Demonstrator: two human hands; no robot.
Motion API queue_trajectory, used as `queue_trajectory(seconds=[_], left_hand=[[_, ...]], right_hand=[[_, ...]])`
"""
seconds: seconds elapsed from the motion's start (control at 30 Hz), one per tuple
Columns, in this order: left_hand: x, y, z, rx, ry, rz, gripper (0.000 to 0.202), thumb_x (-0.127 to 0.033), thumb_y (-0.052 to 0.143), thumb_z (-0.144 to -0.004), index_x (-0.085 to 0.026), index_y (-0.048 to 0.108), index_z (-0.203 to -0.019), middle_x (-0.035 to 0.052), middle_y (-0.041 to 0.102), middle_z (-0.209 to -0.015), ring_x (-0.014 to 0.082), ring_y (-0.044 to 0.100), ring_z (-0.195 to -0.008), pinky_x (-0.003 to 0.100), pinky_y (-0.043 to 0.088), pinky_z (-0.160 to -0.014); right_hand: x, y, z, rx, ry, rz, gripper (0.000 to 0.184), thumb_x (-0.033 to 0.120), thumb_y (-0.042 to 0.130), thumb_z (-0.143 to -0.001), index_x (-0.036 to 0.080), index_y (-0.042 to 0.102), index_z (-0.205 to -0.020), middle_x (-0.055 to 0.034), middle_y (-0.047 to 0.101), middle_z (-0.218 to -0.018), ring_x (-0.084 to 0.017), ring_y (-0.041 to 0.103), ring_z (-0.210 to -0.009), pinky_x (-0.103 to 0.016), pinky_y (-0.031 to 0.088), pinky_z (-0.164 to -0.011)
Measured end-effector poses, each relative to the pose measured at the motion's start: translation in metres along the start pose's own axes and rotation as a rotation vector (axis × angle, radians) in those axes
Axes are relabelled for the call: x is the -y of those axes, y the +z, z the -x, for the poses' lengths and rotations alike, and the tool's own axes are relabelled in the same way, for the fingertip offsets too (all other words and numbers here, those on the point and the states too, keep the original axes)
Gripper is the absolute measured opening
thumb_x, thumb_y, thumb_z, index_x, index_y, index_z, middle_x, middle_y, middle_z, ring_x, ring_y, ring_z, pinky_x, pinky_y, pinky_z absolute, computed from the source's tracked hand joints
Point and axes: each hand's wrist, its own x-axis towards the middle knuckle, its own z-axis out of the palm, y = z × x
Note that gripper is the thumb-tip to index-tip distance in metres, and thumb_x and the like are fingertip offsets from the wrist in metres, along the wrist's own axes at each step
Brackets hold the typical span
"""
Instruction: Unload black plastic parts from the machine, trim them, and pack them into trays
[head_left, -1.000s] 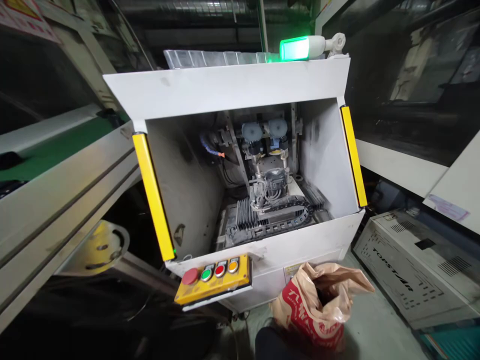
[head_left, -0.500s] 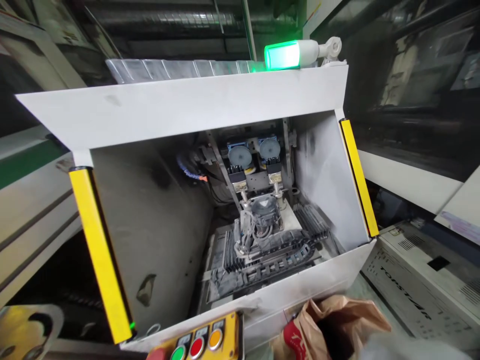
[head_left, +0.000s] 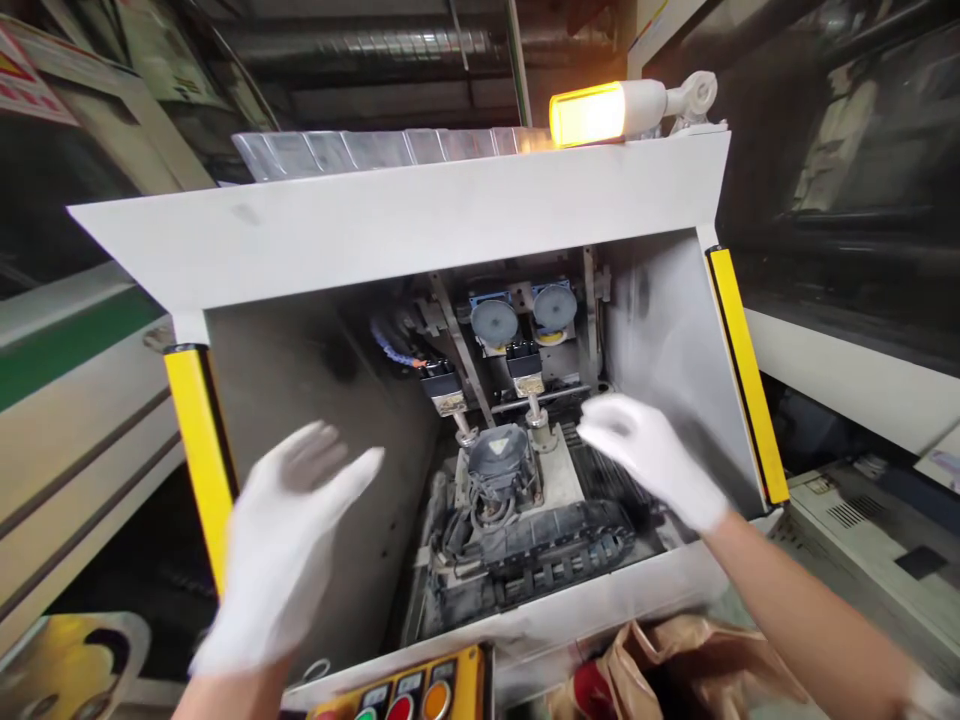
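right gloved hand (head_left: 645, 460) nearer the grey motor housing (head_left: 497, 462), left gloved hand (head_left: 281, 545) farther off its other side; both grips open, empty.

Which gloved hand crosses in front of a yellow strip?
The left hand, overlapping the left yellow strip's lower end; the right hand is clear of the right strip.

"What colour is the signal lamp (head_left: 586, 114)?"

"Glowing amber. The light-curtain bars (head_left: 746, 375) are yellow."

"And the left hand (head_left: 281, 545) and right hand (head_left: 649, 460)?"

"Both in white gloves."

"The button box (head_left: 469, 680)?"

"Yellow, with green, red and orange buttons."

"The paper bag (head_left: 675, 665)?"

"Tan, printed with red."
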Motion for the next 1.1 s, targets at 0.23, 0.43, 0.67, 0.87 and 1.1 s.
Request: queue_trajectory(seconds=[0.23, 0.43, 0.67, 0.87, 1.1], left_hand=[[0.005, 0.116, -0.113, 0.613, -0.097, 0.621, 0.054, -0.049, 0.096, -0.049, -0.012, 0.072, -0.079, 0.0095, 0.073, -0.079, 0.0233, 0.068, -0.074, 0.037, 0.058, -0.072], [0.011, 0.133, -0.114, 0.593, -0.015, 0.783, 0.030, -0.033, 0.089, -0.056, -0.014, 0.067, -0.064, 0.0008, 0.063, -0.061, 0.0120, 0.055, -0.058, 0.025, 0.046, -0.059], [0.011, 0.132, -0.115, 0.601, -0.036, 0.782, 0.025, -0.026, 0.089, -0.055, -0.013, 0.071, -0.066, 0.0031, 0.066, -0.060, 0.0137, 0.058, -0.055, 0.025, 0.045, -0.055], [0.009, 0.129, -0.118, 0.630, -0.054, 0.755, 0.027, -0.027, 0.090, -0.054, -0.013, 0.072, -0.067, 0.0035, 0.068, -0.060, 0.0147, 0.059, -0.055, 0.025, 0.046, -0.055], [0.002, 0.125, -0.118, 0.633, -0.079, 0.758, 0.028, -0.030, 0.088, -0.056, -0.015, 0.070, -0.070, 0.0022, 0.068, -0.061, 0.0144, 0.061, -0.055, 0.025, 0.048, -0.056]], right_hand=[[-0.003, 0.085, -0.168, 0.327, 0.030, -0.546, 0.037, 0.033, 0.094, -0.053, 0.014, 0.071, -0.075, -0.0018, 0.071, -0.068, -0.016, 0.066, -0.064, -0.030, 0.054, -0.068], [-0.011, 0.099, -0.164, 0.231, 0.002, -0.634, 0.030, 0.032, 0.089, -0.055, 0.016, 0.069, -0.069, 0.0029, 0.065, -0.057, -0.012, 0.060, -0.052, -0.025, 0.048, -0.056], [-0.005, 0.095, -0.168, 0.279, 0.016, -0.613, 0.026, 0.024, 0.090, -0.050, 0.015, 0.069, -0.064, 0.0007, 0.065, -0.053, -0.015, 0.061, -0.048, -0.026, 0.048, -0.050], [-0.003, 0.094, -0.168, 0.284, -0.011, -0.584, 0.025, 0.023, 0.089, -0.052, 0.015, 0.070, -0.065, 0.0004, 0.066, -0.054, -0.015, 0.062, -0.049, -0.026, 0.050, -0.050], [-0.001, 0.090, -0.172, 0.265, -0.049, -0.533, 0.021, 0.021, 0.087, -0.053, 0.014, 0.071, -0.065, 0.0003, 0.067, -0.055, -0.015, 0.062, -0.050, -0.026, 0.050, -0.051]])
